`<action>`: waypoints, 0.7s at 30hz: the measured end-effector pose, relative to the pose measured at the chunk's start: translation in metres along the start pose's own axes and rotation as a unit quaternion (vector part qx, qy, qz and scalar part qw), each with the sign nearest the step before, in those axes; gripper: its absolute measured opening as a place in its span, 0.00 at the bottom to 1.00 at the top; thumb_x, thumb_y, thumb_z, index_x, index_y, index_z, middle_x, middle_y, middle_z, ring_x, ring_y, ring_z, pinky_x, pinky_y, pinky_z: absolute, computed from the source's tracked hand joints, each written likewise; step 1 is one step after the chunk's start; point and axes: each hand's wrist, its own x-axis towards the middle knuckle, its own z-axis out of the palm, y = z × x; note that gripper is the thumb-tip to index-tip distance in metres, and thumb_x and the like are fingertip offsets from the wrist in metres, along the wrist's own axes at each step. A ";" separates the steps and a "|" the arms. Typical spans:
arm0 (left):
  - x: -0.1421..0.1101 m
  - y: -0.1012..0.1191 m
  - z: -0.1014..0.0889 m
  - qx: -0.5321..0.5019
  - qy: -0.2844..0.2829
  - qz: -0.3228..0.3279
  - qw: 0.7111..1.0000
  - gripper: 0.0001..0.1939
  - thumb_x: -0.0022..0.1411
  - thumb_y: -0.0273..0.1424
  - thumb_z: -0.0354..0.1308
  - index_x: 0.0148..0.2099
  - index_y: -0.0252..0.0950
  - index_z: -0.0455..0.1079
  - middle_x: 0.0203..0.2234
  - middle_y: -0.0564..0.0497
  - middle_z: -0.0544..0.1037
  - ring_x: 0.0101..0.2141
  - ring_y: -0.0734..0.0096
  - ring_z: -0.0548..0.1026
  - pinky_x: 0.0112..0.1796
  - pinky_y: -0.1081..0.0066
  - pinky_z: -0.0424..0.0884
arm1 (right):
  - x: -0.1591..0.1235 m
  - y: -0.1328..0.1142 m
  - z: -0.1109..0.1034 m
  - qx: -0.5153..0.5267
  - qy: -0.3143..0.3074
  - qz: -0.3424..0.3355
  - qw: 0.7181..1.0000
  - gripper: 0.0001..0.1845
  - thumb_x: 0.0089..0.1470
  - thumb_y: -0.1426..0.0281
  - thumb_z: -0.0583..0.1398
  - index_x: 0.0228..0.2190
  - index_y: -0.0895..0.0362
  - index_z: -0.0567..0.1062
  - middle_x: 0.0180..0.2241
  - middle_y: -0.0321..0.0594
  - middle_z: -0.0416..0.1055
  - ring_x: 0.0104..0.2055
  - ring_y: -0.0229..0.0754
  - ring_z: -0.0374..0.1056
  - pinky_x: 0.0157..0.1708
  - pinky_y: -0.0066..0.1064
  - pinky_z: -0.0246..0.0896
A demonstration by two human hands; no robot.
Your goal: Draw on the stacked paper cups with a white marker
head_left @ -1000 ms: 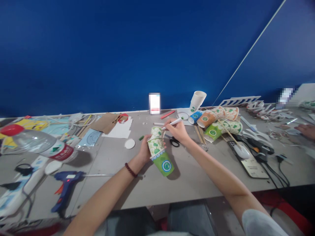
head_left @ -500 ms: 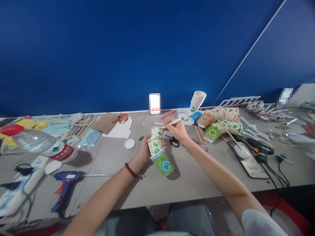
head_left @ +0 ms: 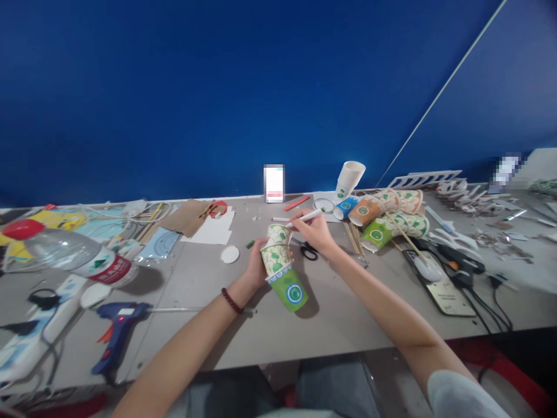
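Note:
My left hand (head_left: 257, 261) is wrapped round a tilted stack of paper cups (head_left: 278, 261), patterned green and white with a solid green cup at the near end. In my right hand (head_left: 315, 231) is a white marker (head_left: 308, 217), pinched like a pen. Its tip meets, or comes very close to, the rim of the farthest cup. Black-handled scissors (head_left: 309, 251) lie just right of the stack, partly behind it. A small green marker cap (head_left: 249, 244) rests on the table left of the cups, near a white paper disc (head_left: 230, 254).
A blue glue gun (head_left: 119, 331), a power strip (head_left: 39, 331) and a plastic bottle (head_left: 73, 255) occupy the left side. On the right are more paper cups (head_left: 376, 234), wooden sticks (head_left: 353, 238), and a computer mouse (head_left: 427, 267). A lit phone (head_left: 274, 184) stands against the blue wall.
At the far right edge, another person's hand has gone out of view. My hands, the cups and the marker have hardly moved.

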 end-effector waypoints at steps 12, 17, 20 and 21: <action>-0.002 0.001 0.004 0.002 0.011 -0.003 1.000 0.24 0.55 0.40 0.50 0.43 0.25 0.74 0.27 0.38 0.79 0.32 0.53 0.79 0.41 0.56 0.73 | -0.002 -0.004 -0.001 0.004 -0.002 -0.001 1.000 0.05 0.43 0.69 0.59 0.23 0.56 0.76 0.25 0.36 0.74 0.32 0.43 0.73 0.34 0.32 0.71; 0.000 0.000 0.001 0.000 0.004 -0.008 1.000 0.24 0.55 0.40 0.50 0.44 0.26 0.73 0.27 0.38 0.79 0.30 0.54 0.78 0.40 0.57 0.73 | -0.002 -0.005 -0.001 -0.005 -0.012 -0.006 1.000 0.06 0.44 0.69 0.58 0.21 0.56 0.75 0.25 0.37 0.75 0.33 0.43 0.74 0.36 0.32 0.71; 0.001 0.000 -0.001 -0.001 -0.006 -0.007 1.000 0.24 0.55 0.40 0.50 0.44 0.26 0.73 0.27 0.39 0.80 0.29 0.55 0.78 0.40 0.57 0.73 | -0.002 -0.004 -0.001 -0.006 -0.004 0.002 1.000 0.06 0.44 0.68 0.59 0.22 0.56 0.75 0.26 0.37 0.75 0.32 0.42 0.74 0.35 0.31 0.71; 0.001 0.000 -0.001 0.000 -0.009 -0.006 1.000 0.24 0.55 0.40 0.50 0.44 0.26 0.73 0.28 0.39 0.80 0.29 0.55 0.78 0.40 0.57 0.73 | -0.002 -0.004 -0.001 -0.004 -0.001 0.004 1.000 0.06 0.44 0.68 0.59 0.22 0.56 0.75 0.26 0.37 0.75 0.32 0.42 0.74 0.34 0.31 0.71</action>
